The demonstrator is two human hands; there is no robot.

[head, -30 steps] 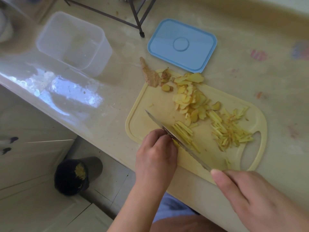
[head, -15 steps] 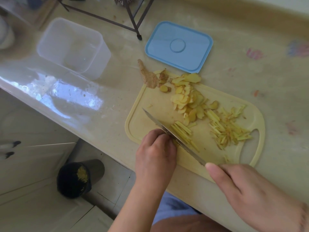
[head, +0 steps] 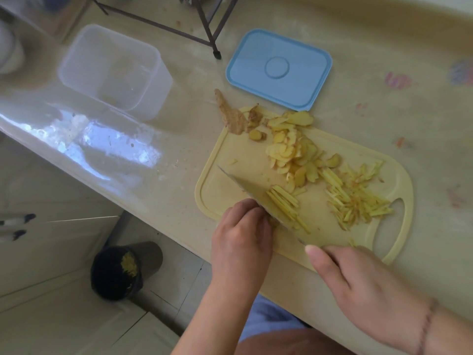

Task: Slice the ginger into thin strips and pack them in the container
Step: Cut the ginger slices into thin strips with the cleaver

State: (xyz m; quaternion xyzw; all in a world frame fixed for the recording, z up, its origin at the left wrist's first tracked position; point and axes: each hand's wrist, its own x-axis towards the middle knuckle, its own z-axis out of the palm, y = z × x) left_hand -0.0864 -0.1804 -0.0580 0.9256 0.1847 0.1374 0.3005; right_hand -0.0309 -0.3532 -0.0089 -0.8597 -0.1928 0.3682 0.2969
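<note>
Head view: the knife [head: 258, 198] is gripped by the right hand [head: 363, 285], index finger laid along the spine, probably for steadier thin cuts. Curled fingertips of the left hand [head: 243, 231] pin a small ginger stack right against the blade, knuckles likely kept up as a guide. Fresh strips [head: 284, 201] lie just past the blade; a bigger strip pile [head: 358, 198] is further out beyond the right hand on the cutting board [head: 225, 160], with uncut slices [head: 291, 152] in between. The container [head: 115, 70] sits well off beyond the left hand on the bench [head: 409, 124], not yet filled. Compared with half a second ago, barely anything has shifted; the same stack is being cut.
</note>
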